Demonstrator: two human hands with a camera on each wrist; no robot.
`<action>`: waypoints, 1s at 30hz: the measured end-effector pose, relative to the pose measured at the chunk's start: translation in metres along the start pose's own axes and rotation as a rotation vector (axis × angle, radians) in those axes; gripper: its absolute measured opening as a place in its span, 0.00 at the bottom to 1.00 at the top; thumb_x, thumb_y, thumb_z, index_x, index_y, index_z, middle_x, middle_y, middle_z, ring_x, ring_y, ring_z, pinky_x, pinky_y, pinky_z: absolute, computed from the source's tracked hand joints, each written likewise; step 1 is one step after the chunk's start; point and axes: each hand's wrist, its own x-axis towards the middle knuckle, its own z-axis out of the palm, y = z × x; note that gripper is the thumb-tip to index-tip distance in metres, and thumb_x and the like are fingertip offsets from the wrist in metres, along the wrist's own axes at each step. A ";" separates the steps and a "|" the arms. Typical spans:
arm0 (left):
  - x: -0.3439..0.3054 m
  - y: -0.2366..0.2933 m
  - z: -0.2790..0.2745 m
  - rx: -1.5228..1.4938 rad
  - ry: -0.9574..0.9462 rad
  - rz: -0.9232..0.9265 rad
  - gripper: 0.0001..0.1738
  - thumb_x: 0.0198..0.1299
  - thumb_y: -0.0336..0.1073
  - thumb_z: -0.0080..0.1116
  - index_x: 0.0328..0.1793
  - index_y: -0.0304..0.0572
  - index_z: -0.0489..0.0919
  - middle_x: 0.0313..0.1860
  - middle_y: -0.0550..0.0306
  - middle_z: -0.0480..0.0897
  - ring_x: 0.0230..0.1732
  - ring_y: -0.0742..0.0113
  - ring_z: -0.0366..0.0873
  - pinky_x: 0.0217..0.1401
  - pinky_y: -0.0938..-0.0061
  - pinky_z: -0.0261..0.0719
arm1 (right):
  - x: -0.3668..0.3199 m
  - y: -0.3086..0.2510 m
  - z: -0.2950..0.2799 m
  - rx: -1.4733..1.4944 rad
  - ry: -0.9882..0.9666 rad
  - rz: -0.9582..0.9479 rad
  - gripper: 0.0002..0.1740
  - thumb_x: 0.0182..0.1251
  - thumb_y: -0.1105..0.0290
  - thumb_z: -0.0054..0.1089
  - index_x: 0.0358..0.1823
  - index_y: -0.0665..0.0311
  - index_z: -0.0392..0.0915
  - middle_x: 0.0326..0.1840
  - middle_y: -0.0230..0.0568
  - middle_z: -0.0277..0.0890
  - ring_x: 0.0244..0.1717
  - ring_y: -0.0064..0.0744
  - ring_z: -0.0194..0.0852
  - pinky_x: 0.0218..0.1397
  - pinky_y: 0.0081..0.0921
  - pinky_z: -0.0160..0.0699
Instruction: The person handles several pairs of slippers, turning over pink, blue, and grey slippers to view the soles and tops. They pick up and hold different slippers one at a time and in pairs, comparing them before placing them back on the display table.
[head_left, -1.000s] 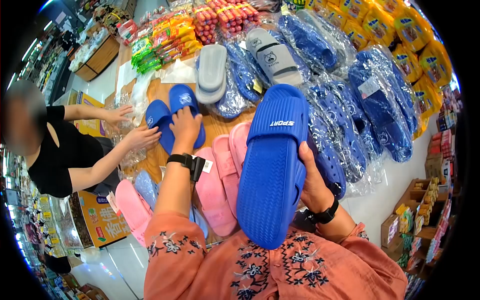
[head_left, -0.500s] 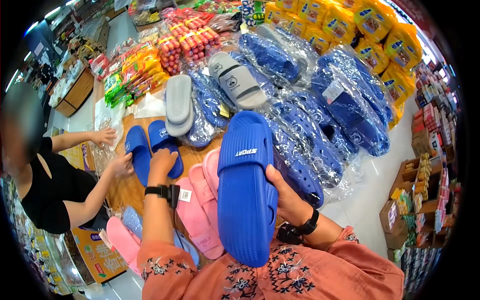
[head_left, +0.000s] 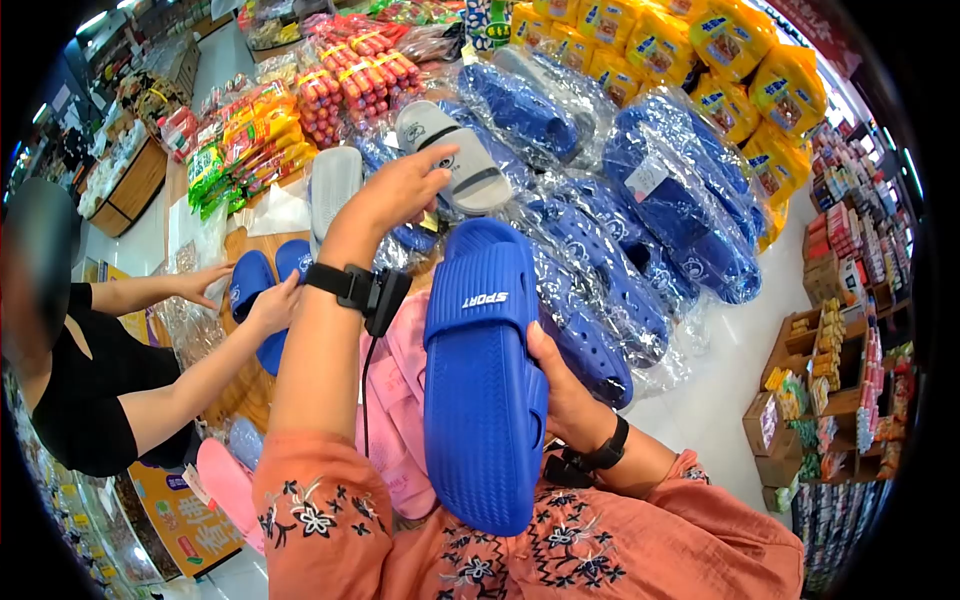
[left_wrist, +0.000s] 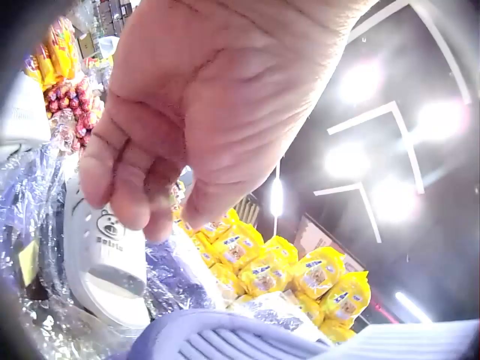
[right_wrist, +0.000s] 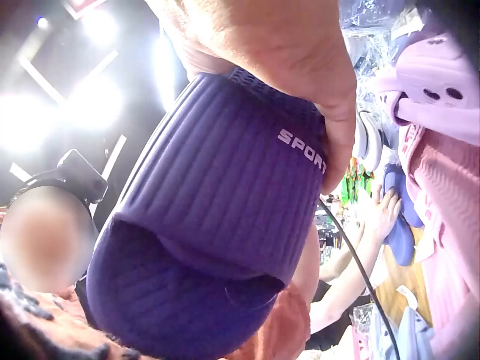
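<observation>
My right hand (head_left: 568,392) grips a blue slide sandal (head_left: 478,400) by its side, with the thumb on its edge and the word SPORT on its strap. The right wrist view shows the same sandal's ribbed strap (right_wrist: 217,172) close up. Over the pile reaches my left hand (head_left: 405,188), its fingers loosely bent and nothing in them. Just beyond its fingertips lies a grey slide sandal (head_left: 478,185) with a bear print on the strap. A plain grey sandal (head_left: 335,185) lies partly behind my left forearm, and pink sandals (head_left: 395,400) rest below it.
Another person in black, at the left, has hands on blue slippers (head_left: 250,285). Plastic-wrapped blue clogs (head_left: 600,270) heap up on the right. Yellow bags (head_left: 735,40) and red sausage packs (head_left: 345,85) stand at the back. Cardboard boxes (head_left: 770,425) line the right side.
My left hand has left the blue slippers and moved up and right to the grey bear sandal. My right hand keeps holding the blue sandal. The head view has shifted.
</observation>
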 end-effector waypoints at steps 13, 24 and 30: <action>-0.201 0.003 0.043 -0.131 0.065 -0.307 0.26 0.78 0.51 0.52 0.69 0.39 0.80 0.39 0.58 0.85 0.34 0.72 0.83 0.33 0.77 0.81 | 0.009 0.007 -0.007 0.089 0.020 0.062 0.44 0.78 0.36 0.50 0.76 0.68 0.64 0.69 0.50 0.77 0.62 0.37 0.83 0.65 0.36 0.85; -0.320 0.008 0.112 -0.632 0.279 -0.174 0.67 0.56 0.75 0.68 0.88 0.39 0.51 0.78 0.41 0.67 0.71 0.55 0.75 0.67 0.66 0.77 | 0.037 0.036 0.016 -0.019 -0.262 0.052 0.35 0.80 0.44 0.55 0.74 0.64 0.64 0.62 0.43 0.78 0.59 0.31 0.83 0.64 0.31 0.85; -0.328 0.005 0.135 -0.407 0.429 -0.161 0.74 0.48 0.68 0.78 0.89 0.35 0.47 0.78 0.39 0.66 0.74 0.53 0.72 0.74 0.61 0.72 | 0.047 0.055 0.030 -0.175 -0.288 -0.063 0.38 0.76 0.44 0.60 0.75 0.61 0.62 0.60 0.37 0.77 0.58 0.26 0.80 0.62 0.27 0.83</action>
